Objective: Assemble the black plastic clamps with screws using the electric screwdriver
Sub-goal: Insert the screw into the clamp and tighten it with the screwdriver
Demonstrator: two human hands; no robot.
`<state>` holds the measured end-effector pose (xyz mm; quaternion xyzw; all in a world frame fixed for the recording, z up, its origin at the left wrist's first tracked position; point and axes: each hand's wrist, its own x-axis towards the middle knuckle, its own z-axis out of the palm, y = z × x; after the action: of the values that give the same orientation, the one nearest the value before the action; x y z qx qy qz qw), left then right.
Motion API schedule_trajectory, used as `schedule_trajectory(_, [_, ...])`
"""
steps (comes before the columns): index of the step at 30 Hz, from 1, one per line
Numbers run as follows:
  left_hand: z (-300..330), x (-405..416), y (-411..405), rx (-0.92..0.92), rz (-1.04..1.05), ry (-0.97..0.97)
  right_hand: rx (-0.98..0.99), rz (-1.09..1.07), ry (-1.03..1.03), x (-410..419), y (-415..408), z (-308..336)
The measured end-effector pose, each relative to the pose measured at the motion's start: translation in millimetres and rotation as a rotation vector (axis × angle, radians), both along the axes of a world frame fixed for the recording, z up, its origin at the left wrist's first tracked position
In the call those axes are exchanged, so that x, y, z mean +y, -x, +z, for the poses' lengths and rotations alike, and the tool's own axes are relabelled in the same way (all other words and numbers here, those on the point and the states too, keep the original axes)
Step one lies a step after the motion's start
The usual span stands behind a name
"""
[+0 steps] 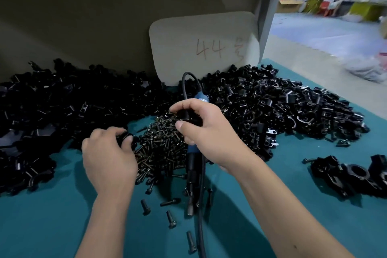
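My right hand has its fingers wrapped round the electric screwdriver, thumb and index curled on the upper body, grip closed tight. Tool points down toward me, bit end just above the worktop (teal cover). Its black cord loops out the top behind my hand and also runs down past the bit toward the bottom edge.

My left hand has its fingers curled over a black plastic clamp, pinching it at the left edge of the screw pile. Clamp mostly hidden under the fingertips, can't tell its orientation.

Screw pile sits between my two hands, dark screws heaped up. Loose screws scattered on the worktop nearer me, beside the bit.

Behind and to both sides: big heaps of black clamp parts, left heap and right heap, both touching the screw pile's edges. Far right, a small group of assembled clamps sits apart from the heaps, one lone screw just left of it.

Grey card marked "44" in red stands upright behind the heaps, leaning on the partition. Background right is blurred shop floor (people in view, no detail).
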<state>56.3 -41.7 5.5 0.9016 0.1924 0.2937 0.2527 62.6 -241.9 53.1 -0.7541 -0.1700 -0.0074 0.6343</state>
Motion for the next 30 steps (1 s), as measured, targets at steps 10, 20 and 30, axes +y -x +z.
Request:
schedule_trajectory(10, [14.0,-56.0,16.5,-0.309,-0.397,1.295,-0.111,-0.096,-0.143,-19.5,-7.4,4.0])
schedule_trajectory(20, [18.1,-74.2,24.3,-0.256,-0.657,1.437,-0.136,-0.105,-0.132,-29.3,-8.2,3.5])
schedule_trajectory(30, [19.5,-76.2,23.1,-0.279,-0.779,1.545,0.185,0.074,-0.472,-34.0,-6.4,9.5])
